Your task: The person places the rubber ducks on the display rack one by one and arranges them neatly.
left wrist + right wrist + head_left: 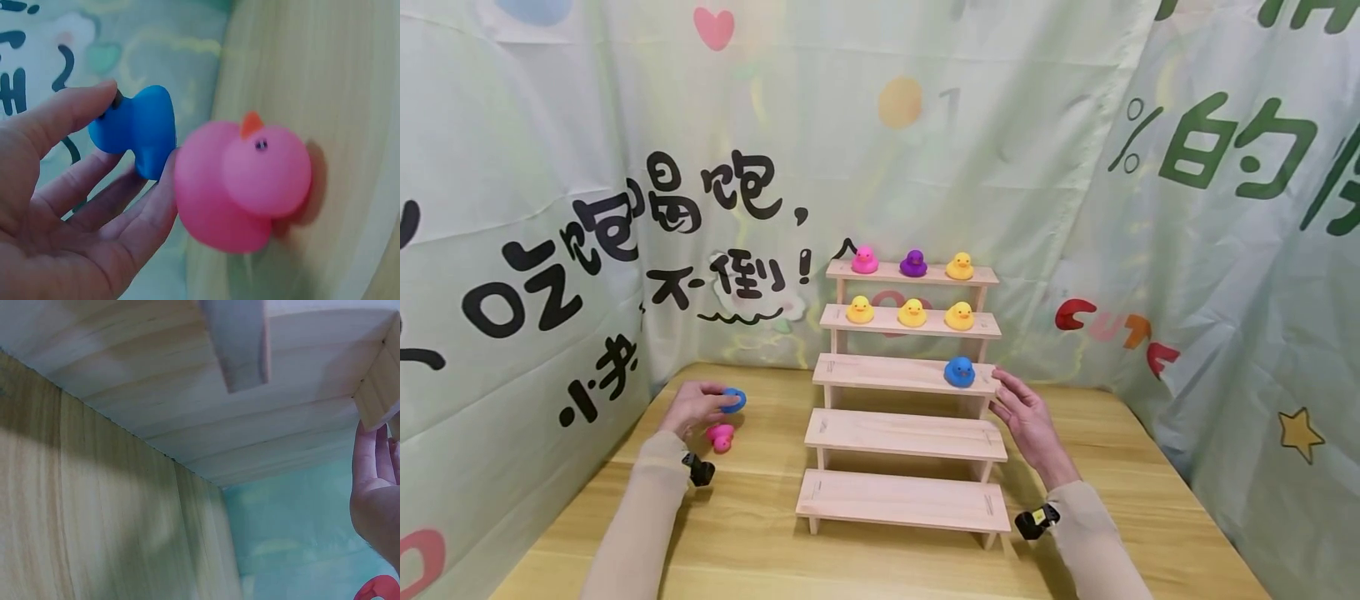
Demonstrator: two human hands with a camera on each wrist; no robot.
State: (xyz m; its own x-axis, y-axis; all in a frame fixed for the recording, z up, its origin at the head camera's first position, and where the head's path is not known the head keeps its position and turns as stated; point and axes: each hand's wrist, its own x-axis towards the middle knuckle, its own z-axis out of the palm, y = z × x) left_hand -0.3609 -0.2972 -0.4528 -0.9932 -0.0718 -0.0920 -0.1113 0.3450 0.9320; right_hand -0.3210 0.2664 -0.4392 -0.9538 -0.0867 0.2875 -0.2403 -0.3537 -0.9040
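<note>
Between thumb and fingers my left hand (694, 406) pinches a blue rubber duck (147, 128). A pink rubber duck (250, 181) lies on its side on the table just beside that hand. My right hand (1028, 421) is at the right end of the middle step of a wooden stepped shelf (880, 372), its fingertips against or very near the board's edge. Another blue duck (959, 372) sits on that step, close to the right fingers. In the right wrist view the right hand (378, 487) shows only in part, fingers extended by the wood.
The top step carries a pink duck (865, 260), a purple duck (913, 264) and a yellow duck (960, 267). Three yellow ducks, one of them in the middle (912, 313), line the second step. Printed cloth (1000, 125) hangs behind the wooden table (737, 533).
</note>
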